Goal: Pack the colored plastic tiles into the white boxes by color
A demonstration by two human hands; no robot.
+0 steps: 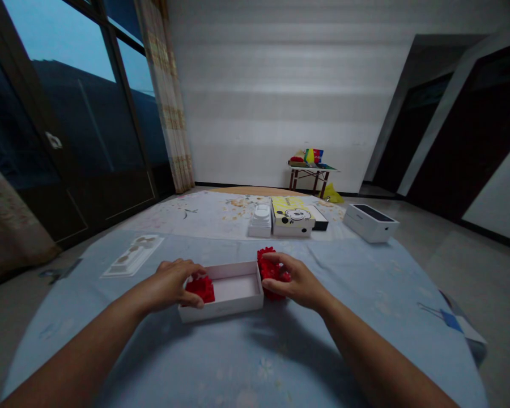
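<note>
A shallow white box (233, 303) lies open on the light blue cloth in front of me. My left hand (174, 283) rests at the box's left end, its fingers curled around a red frilly item (200, 288) that sits inside the box. My right hand (295, 280) is just past the box's right end, fingers closed on another red frilly bunch (268, 266) held above the cloth outside the box. The middle of the box shows a bare white floor.
Farther back lie a yellow cartoon-printed box (292, 214), a small white box (260, 221), a white box with a dark top (370, 222) at the right and a flat white card (131, 256) at the left. A small table with colourful things (309, 169) stands by the wall.
</note>
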